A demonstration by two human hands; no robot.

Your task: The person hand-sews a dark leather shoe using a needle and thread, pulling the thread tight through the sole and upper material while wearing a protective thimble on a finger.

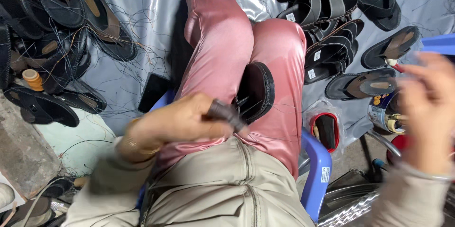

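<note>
Black sandal (257, 92) lies on the lap, long axis running up-right to down-left, toe end up by the knee. Left hand (177, 122) grip is pinched on its dark strap (226, 113) at the lower-left end; right hand (429, 108) is well apart, blurred, grip state unclear. Grey plastic sheet (147, 13) on the floor, sandal piles (332, 18) around, blue chair (318, 170) beneath.

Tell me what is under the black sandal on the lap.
The black sandal rests on the pink trousers, between the knees. The left hand grips its dark strap. The sandal's underside and the cloth right beneath it are covered.
</note>
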